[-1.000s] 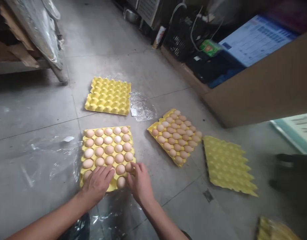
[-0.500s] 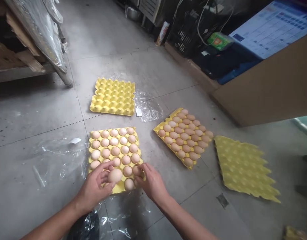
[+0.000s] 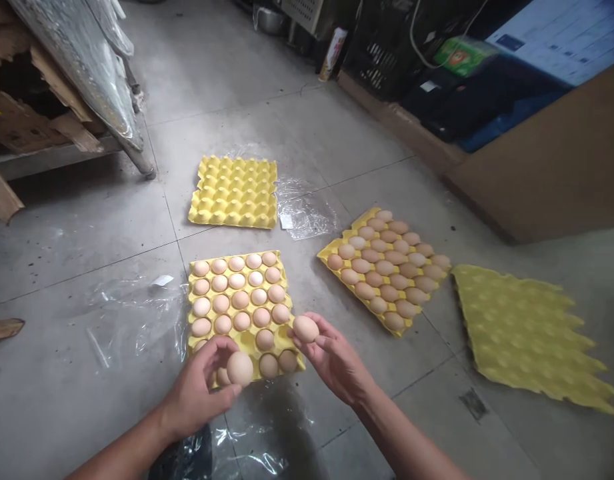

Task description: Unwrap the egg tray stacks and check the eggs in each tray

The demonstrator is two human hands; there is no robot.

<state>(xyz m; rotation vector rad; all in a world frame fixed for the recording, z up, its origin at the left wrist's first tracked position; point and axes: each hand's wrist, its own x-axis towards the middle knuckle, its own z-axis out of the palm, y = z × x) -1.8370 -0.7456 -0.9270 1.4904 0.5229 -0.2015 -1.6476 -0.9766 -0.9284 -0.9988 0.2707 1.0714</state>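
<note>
A yellow egg tray (image 3: 246, 342) full of brown eggs, with a few bare cups near its front, lies on the floor before me. Over its front edge my left hand (image 3: 199, 390) is closed around an egg (image 3: 240, 369). My right hand (image 3: 337, 360) grips another egg (image 3: 305, 329) just above the tray's right edge, fingers curled under it. To the right sits a second tray of eggs (image 3: 387, 267), turned at an angle. My left hand hides part of the front left eggs.
A bare yellow tray (image 3: 234, 193) lies behind, and another (image 3: 527, 333) at far right. Clear plastic wrapping (image 3: 309, 213) is on the floor, with more plastic (image 3: 137, 313) at left. A metal-legged table (image 3: 137, 157) stands back left; a large cardboard box (image 3: 551, 160) is at right.
My right hand has lifted an egg out of the tray's right column and turned, leaving a bare cup. The left hand still holds its egg, slightly lower and further right in view.
</note>
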